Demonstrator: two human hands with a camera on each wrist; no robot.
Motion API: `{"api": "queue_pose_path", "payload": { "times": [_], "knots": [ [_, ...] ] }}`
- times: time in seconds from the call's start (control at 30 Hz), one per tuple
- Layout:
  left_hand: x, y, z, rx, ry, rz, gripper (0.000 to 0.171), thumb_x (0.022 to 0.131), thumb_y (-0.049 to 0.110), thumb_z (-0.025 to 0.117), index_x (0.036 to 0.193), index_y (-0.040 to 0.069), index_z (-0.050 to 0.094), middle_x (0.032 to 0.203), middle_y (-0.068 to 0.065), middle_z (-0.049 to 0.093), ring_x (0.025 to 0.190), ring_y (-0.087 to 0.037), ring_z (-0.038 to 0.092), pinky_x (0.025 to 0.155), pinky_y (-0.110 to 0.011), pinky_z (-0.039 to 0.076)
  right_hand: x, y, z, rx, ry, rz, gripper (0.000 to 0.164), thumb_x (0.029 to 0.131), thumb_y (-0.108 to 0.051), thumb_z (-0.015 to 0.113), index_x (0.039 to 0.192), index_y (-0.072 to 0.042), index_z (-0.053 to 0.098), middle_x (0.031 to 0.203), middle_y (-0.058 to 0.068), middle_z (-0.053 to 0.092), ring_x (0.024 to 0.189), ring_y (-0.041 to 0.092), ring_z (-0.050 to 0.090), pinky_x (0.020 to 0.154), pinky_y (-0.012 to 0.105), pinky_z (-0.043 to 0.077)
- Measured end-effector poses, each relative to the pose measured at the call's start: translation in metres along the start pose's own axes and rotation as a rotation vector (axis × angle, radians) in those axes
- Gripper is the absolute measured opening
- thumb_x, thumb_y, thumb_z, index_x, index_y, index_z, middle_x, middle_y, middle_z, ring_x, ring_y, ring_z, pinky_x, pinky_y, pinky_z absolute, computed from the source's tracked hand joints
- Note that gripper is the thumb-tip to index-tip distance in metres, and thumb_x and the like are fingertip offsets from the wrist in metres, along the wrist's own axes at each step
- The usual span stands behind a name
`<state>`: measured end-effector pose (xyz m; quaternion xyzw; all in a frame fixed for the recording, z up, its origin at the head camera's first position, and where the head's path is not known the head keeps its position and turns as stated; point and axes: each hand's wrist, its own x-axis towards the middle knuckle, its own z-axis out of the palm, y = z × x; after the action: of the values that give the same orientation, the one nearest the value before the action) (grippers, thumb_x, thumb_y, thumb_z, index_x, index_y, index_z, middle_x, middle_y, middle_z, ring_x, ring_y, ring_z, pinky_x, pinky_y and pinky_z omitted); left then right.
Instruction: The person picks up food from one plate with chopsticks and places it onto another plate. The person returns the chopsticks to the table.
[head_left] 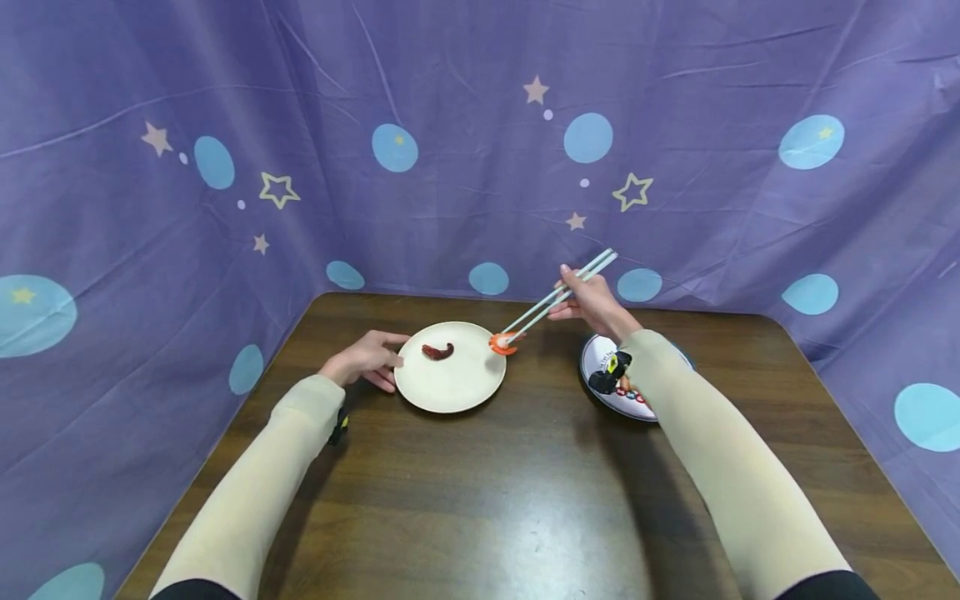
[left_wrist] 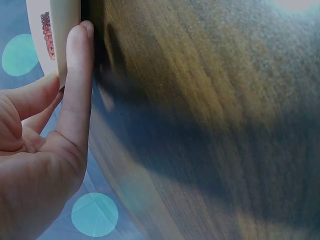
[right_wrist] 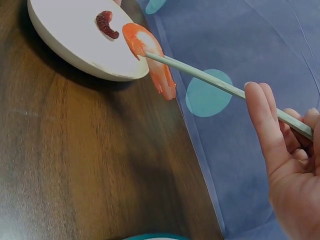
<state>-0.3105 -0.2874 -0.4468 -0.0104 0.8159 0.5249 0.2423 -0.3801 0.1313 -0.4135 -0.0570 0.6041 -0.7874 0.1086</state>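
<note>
In the head view, my left hand [head_left: 365, 359] holds the left rim of a cream plate [head_left: 450, 392]. The left wrist view has the thumb at the rim and a long finger along the plate's outer side. A dark red, bumpy, curved piece like an octopus tentacle [head_left: 438, 352] lies on the plate. My right hand [head_left: 592, 302] grips pale green chopsticks [head_left: 555, 298], slanting down to the left. At their tips is an orange-and-white shrimp [right_wrist: 150, 47], by the plate's right edge. Whether it touches the plate, I cannot tell.
Partly hidden beneath the right forearm, a white, dark-rimmed plate [head_left: 597, 354] carries small colourful pieces. Both plates stand on a brown wooden table [head_left: 465, 475]. A purple curtain [head_left: 465, 217] with stars and blue ovals hangs along the table's back and sides.
</note>
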Motion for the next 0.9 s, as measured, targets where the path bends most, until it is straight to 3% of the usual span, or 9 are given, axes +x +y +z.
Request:
{"api": "queue_pose_path", "payload": {
  "times": [0.43, 0.9],
  "knots": [
    [-0.002, 0.000, -0.001, -0.008, -0.006, -0.008, 0.067, 0.102, -0.005, 0.053, 0.165, -0.001, 0.029, 0.088, -0.023, 0.070, 0.066, -0.024, 0.073, 0.064, -0.041, 0.069, 0.004, 0.003, 0.013, 0.003, 0.002, 0.009, 0.039, 0.113, -0.031, 0.050, 0.101, 0.007, 0.055, 0.077, 0.014, 0.063, 0.058, 0.025, 0.073, 0.065, 0.041, 0.069],
    [0.000, 0.005, 0.000, 0.017, 0.003, -0.021, 0.065, 0.104, -0.004, 0.054, 0.164, -0.001, 0.029, 0.090, -0.023, 0.071, 0.063, -0.024, 0.073, 0.065, -0.042, 0.069, 0.006, 0.011, 0.024, 0.004, 0.014, -0.006, 0.041, 0.114, -0.028, 0.050, 0.107, 0.012, 0.054, 0.074, 0.013, 0.063, 0.056, 0.024, 0.072, 0.063, 0.040, 0.068]
  ]
}}
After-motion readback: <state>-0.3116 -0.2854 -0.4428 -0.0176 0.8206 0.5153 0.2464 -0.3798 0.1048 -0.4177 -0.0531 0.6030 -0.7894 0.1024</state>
